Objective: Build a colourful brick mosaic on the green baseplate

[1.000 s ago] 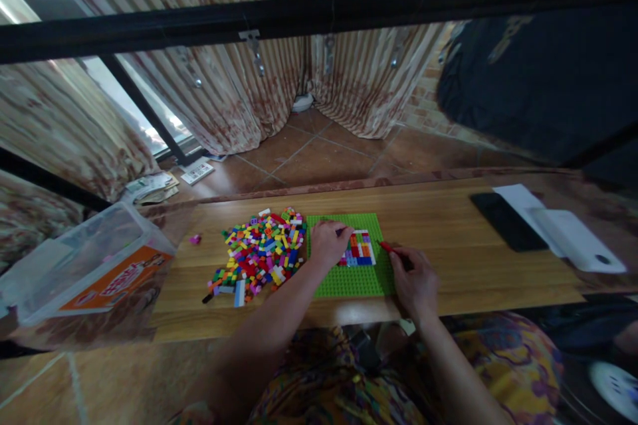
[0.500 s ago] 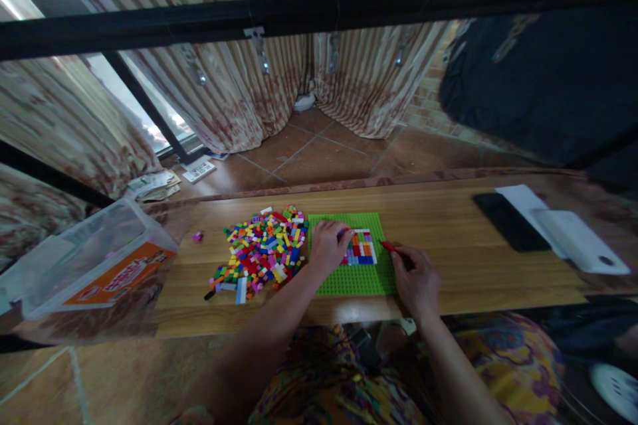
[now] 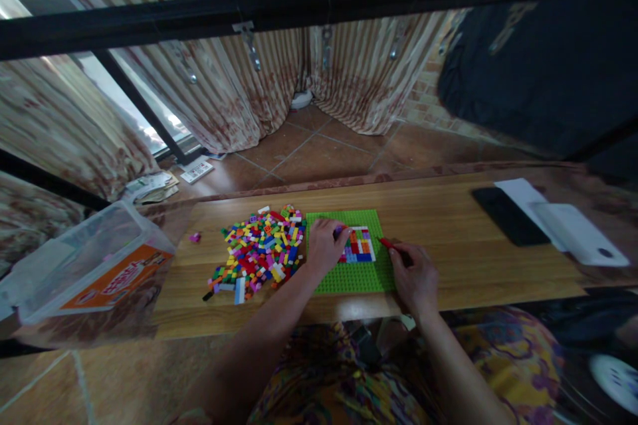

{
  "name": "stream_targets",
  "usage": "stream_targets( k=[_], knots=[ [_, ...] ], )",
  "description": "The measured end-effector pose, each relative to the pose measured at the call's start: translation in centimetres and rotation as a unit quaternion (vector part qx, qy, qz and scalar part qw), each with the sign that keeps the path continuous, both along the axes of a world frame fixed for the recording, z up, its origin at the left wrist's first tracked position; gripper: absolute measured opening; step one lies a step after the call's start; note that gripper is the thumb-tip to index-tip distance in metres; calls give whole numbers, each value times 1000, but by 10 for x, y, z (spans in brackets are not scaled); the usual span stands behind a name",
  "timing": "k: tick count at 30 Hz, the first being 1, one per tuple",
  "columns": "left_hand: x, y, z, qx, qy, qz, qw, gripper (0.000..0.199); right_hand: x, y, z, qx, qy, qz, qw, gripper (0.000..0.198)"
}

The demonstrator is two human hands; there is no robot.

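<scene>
A green studded baseplate [image 3: 349,279] lies on the wooden table, with a rectangular patch of coloured toy bricks [image 3: 359,246] built on it. My left hand [image 3: 325,244] rests over the plate's left part, its fingers drawn together at the upper left of the patch. A purple spot shows by those fingertips; whether it is gripped I cannot tell. At the plate's right edge, my right hand [image 3: 415,273] pinches a slim red piece [image 3: 386,242] that points left toward the patch. Left of the plate spreads a heap of loose toy bricks [image 3: 264,249].
A clear plastic box [image 3: 84,259] with an orange label stands at the table's left end. One pink piece [image 3: 195,238] lies apart from the heap. To the right are a black flat object [image 3: 511,216] and a white case [image 3: 581,232]. A dark bar [image 3: 299,10] crosses beyond the table.
The camera view has shifted slightly. Both hands keep nearly the same places over the plate, and the red piece stays in my right fingers.
</scene>
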State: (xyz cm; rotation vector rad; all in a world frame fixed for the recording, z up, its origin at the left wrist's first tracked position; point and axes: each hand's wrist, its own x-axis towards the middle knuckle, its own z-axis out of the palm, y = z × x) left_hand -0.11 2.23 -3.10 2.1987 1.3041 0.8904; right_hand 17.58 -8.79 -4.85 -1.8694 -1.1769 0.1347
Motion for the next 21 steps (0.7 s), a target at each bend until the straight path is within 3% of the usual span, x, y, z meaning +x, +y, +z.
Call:
stream_targets(
  k=[21],
  knots=[
    [1, -2, 3, -1, 0, 9, 1000, 16, 0, 1, 0, -4, 2, -8, 1000, 31]
  ],
)
